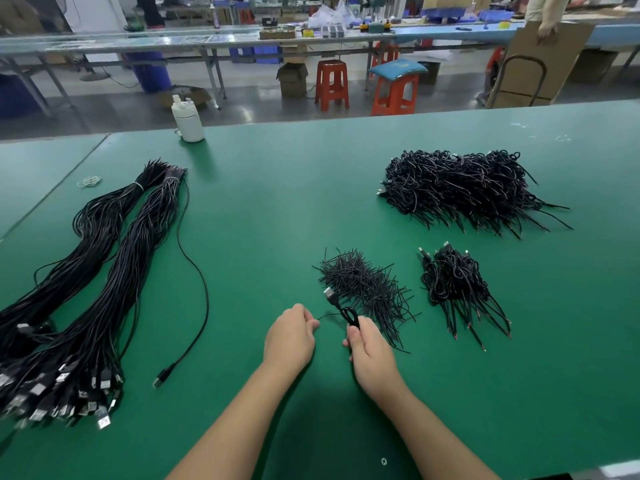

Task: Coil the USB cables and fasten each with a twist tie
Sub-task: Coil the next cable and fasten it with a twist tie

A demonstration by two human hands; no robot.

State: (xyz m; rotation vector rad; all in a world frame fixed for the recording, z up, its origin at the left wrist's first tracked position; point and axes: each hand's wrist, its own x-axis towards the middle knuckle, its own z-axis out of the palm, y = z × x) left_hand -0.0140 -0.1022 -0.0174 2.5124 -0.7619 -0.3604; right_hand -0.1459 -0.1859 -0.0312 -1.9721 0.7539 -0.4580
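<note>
No legible text, labels, brand marks or numbers anywhere in the head view. The white plastic bottle (188,120) at the far edge of the green table mat (277,202) carries no readable print. Cardboard boxes and blue bins in the background are too blurred to read.

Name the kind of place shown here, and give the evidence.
Probably a factory packing line: bulk bundles of uncoiled USB cables, a big heap of tied coils, and long workbenches with plastic stools behind the green table.
</note>
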